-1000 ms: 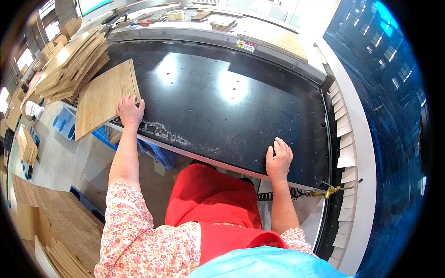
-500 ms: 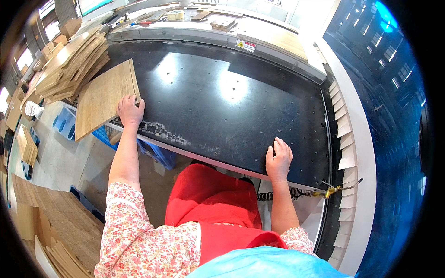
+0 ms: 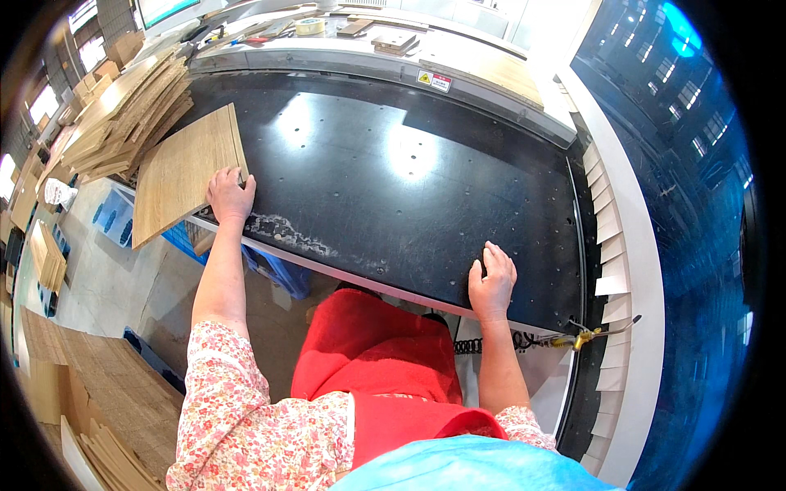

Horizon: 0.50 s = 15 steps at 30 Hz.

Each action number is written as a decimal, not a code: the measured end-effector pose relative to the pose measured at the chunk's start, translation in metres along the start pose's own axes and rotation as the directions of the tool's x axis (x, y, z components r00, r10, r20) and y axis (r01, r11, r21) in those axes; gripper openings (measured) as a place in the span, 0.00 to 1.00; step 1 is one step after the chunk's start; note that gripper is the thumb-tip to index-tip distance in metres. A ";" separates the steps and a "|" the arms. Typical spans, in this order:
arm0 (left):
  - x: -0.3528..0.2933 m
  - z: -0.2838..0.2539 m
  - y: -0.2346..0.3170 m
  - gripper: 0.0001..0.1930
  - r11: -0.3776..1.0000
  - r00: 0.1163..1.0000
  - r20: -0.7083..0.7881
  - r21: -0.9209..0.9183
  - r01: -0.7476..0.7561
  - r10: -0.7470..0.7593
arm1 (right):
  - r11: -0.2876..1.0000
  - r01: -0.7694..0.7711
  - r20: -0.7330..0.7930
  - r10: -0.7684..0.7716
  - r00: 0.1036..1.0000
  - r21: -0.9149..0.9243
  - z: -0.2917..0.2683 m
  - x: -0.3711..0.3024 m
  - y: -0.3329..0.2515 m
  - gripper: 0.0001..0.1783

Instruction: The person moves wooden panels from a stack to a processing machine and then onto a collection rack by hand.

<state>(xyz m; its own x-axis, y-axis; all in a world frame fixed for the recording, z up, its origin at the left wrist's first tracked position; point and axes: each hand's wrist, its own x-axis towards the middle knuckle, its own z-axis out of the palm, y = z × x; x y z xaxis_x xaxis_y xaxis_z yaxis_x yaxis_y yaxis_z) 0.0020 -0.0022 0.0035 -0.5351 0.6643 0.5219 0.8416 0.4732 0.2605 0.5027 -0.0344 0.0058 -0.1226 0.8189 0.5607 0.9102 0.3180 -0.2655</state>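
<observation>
A light wood-grain board (image 3: 182, 176) lies tilted at the left end of a black table (image 3: 344, 237), jutting past its front edge. My left hand (image 3: 231, 196) is closed on the board's near right edge, fingertips curled over it; the thumb side faces the tabletop. Toward the right, my right hand (image 3: 493, 282) rests on the table near its front edge. It holds nothing, its thumb stands apart from the loosely bent fingers.
A stack of boards (image 3: 123, 123) rises behind the held board. Tape (image 3: 309, 26) and small wood pieces (image 3: 395, 41) sit on the far ledge. At right are a strip curtain (image 3: 610, 245), a blue panel (image 3: 696, 204) and a yellow air gun (image 3: 583, 337) on a coiled hose.
</observation>
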 end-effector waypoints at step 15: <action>0.000 0.000 -0.001 0.20 1.000 1.000 0.000 0.006 -0.001 0.001 | 1.000 -0.022 -0.007 0.022 1.000 0.015 0.002 0.000 0.000 0.16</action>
<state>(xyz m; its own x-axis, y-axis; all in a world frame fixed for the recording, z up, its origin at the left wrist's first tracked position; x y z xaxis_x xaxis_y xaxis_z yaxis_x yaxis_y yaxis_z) 0.0012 -0.0023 0.0031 -0.5343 0.6645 0.5225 0.8416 0.4762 0.2549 0.5021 -0.0333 0.0042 -0.0997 0.8220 0.5606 0.9065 0.3073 -0.2894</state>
